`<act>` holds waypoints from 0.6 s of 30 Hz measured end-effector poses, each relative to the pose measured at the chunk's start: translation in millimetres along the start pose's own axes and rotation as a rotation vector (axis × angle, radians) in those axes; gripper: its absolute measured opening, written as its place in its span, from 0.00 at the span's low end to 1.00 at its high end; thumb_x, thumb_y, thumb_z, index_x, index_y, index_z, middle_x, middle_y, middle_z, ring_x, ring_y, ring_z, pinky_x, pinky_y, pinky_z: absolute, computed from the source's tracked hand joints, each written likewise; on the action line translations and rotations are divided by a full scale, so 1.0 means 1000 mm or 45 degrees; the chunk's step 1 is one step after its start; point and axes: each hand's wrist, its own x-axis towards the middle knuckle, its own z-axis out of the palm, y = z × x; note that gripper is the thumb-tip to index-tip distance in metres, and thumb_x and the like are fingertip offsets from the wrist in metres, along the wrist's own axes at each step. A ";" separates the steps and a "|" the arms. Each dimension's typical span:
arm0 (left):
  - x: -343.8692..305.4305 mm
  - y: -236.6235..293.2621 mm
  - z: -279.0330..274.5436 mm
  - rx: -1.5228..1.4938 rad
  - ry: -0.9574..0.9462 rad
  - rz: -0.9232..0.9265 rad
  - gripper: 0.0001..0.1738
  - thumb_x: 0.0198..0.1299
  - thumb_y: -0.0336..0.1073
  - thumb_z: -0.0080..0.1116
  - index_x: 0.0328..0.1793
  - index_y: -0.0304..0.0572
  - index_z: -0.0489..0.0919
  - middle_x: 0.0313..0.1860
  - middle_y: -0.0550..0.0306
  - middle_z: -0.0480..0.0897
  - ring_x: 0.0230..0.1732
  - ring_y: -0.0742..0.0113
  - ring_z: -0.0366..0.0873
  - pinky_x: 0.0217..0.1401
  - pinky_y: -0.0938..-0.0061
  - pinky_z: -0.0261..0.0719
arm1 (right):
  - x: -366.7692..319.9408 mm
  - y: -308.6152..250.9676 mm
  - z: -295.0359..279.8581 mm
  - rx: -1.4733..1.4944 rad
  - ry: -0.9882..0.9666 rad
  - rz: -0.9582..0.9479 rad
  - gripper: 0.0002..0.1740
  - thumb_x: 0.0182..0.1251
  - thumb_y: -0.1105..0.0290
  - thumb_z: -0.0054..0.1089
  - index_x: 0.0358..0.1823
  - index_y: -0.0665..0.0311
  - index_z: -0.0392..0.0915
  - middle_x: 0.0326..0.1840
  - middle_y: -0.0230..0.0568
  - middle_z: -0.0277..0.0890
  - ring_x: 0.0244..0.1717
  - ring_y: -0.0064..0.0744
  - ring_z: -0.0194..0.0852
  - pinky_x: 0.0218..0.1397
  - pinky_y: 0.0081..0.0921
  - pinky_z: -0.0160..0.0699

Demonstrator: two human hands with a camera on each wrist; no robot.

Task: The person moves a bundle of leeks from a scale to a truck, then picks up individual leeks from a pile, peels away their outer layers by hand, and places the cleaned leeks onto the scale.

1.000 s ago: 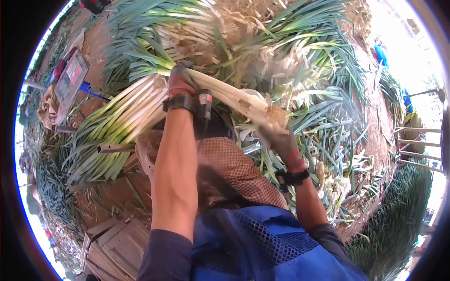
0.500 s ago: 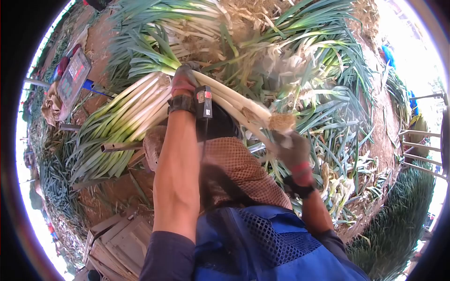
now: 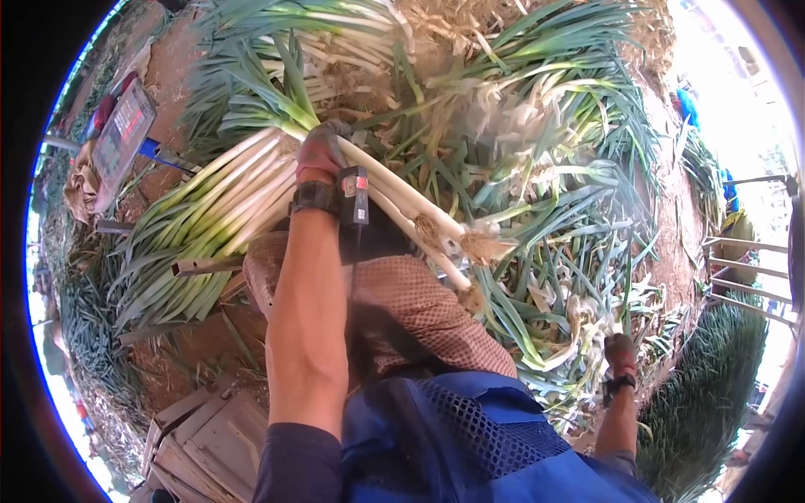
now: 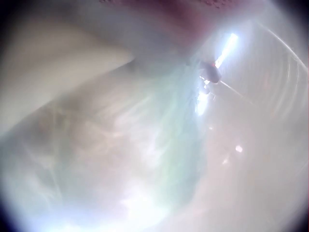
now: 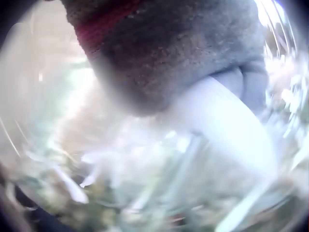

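In the head view my gloved left hand [image 3: 323, 151] grips several long leeks [image 3: 402, 191], white stalks slanting down to the right, roots over my knee. Their green tops [image 3: 272, 96] stick out behind the hand. The left wrist view is badly blurred, with a pale stalk [image 4: 58, 67] at the upper left. My gloved right hand [image 3: 620, 356] is low at the right, away from the leeks, over loose leaf scraps [image 3: 579, 318]. The right wrist view shows that hand [image 5: 178, 53] with its fingers curled round a white peeled leaf [image 5: 236, 125].
A fanned pile of clean leeks [image 3: 226, 201] lies at the left, beside a metal bar [image 3: 210, 264]. Beyond it stands a scale display [image 3: 124, 142]. More leeks [image 3: 570, 50] lie at the back. A wooden crate [image 3: 205, 432] is at the lower left, and railings [image 3: 750, 268] at the right.
My right hand has left the root ends of the held leeks and moved down and right, out over the scraps. My left hand keeps its grip, with the root ends now hanging a little lower.
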 end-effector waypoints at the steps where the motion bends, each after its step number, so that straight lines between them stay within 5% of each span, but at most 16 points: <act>1: 0.004 -0.014 0.003 0.002 0.028 0.032 0.13 0.62 0.32 0.55 0.48 0.33 0.84 0.38 0.48 0.87 0.37 0.59 0.84 0.42 0.65 0.81 | -0.029 -0.018 -0.030 0.093 -0.008 0.159 0.29 0.58 0.56 0.71 0.56 0.69 0.80 0.43 0.54 0.86 0.48 0.60 0.85 0.52 0.43 0.84; 3: 0.018 -0.025 0.008 0.032 0.017 0.046 0.12 0.62 0.29 0.55 0.49 0.35 0.84 0.38 0.49 0.87 0.37 0.61 0.84 0.43 0.65 0.81 | -0.041 -0.061 -0.082 0.181 -0.045 0.262 0.49 0.52 0.44 0.79 0.68 0.69 0.70 0.51 0.66 0.82 0.54 0.60 0.83 0.56 0.47 0.83; 5: 0.003 -0.005 0.006 0.155 -0.025 0.107 0.09 0.63 0.30 0.54 0.43 0.38 0.83 0.33 0.53 0.84 0.35 0.64 0.80 0.39 0.68 0.79 | -0.026 -0.112 -0.117 0.547 0.260 -0.174 0.42 0.60 0.48 0.75 0.68 0.69 0.73 0.62 0.63 0.79 0.62 0.54 0.81 0.64 0.43 0.79; 6: -0.008 0.009 0.007 0.249 -0.030 0.201 0.08 0.65 0.32 0.53 0.39 0.39 0.82 0.30 0.57 0.82 0.32 0.66 0.78 0.37 0.70 0.77 | -0.035 -0.174 -0.164 0.795 0.278 -0.202 0.36 0.65 0.53 0.72 0.68 0.69 0.75 0.65 0.60 0.78 0.65 0.49 0.79 0.68 0.39 0.76; 7: -0.008 0.015 0.010 0.014 -0.030 0.063 0.09 0.66 0.31 0.53 0.44 0.38 0.82 0.33 0.53 0.83 0.33 0.63 0.80 0.37 0.68 0.79 | -0.029 -0.212 -0.182 1.105 0.244 -0.378 0.34 0.66 0.55 0.72 0.67 0.70 0.76 0.65 0.59 0.78 0.66 0.47 0.78 0.68 0.37 0.75; 9: -0.010 0.022 0.014 -0.415 -0.028 -0.162 0.12 0.68 0.30 0.53 0.53 0.36 0.82 0.37 0.48 0.84 0.35 0.60 0.82 0.38 0.65 0.82 | -0.026 -0.288 -0.217 1.132 0.461 -0.936 0.33 0.64 0.55 0.72 0.66 0.66 0.78 0.61 0.55 0.79 0.64 0.50 0.78 0.69 0.37 0.74; 11: -0.015 0.025 0.020 -0.750 -0.011 -0.276 0.14 0.70 0.31 0.52 0.57 0.35 0.81 0.39 0.47 0.85 0.36 0.59 0.82 0.38 0.65 0.82 | -0.025 -0.350 -0.247 1.019 0.565 -1.171 0.34 0.63 0.49 0.71 0.64 0.64 0.79 0.56 0.55 0.82 0.58 0.51 0.82 0.64 0.38 0.77; 15: -0.020 0.008 0.010 0.123 -0.010 0.439 0.16 0.71 0.33 0.54 0.62 0.36 0.79 0.42 0.51 0.85 0.38 0.62 0.82 0.40 0.67 0.83 | -0.007 -0.412 -0.275 0.931 -0.058 -1.156 0.31 0.63 0.45 0.69 0.57 0.64 0.82 0.44 0.51 0.86 0.46 0.49 0.85 0.53 0.39 0.79; 17: -0.013 0.000 0.009 0.155 -0.065 0.368 0.20 0.66 0.28 0.58 0.65 0.39 0.79 0.45 0.51 0.86 0.41 0.66 0.82 0.44 0.69 0.83 | 0.004 -0.422 -0.282 0.840 -0.236 -1.207 0.30 0.63 0.46 0.69 0.53 0.64 0.84 0.38 0.50 0.86 0.41 0.46 0.86 0.48 0.38 0.80; 18: -0.015 0.010 0.007 -0.025 -0.038 0.151 0.21 0.66 0.27 0.58 0.65 0.39 0.79 0.46 0.50 0.86 0.42 0.66 0.83 0.45 0.69 0.83 | 0.005 -0.420 -0.281 0.832 -0.292 -1.251 0.29 0.64 0.45 0.69 0.52 0.65 0.84 0.38 0.50 0.86 0.40 0.44 0.86 0.47 0.38 0.80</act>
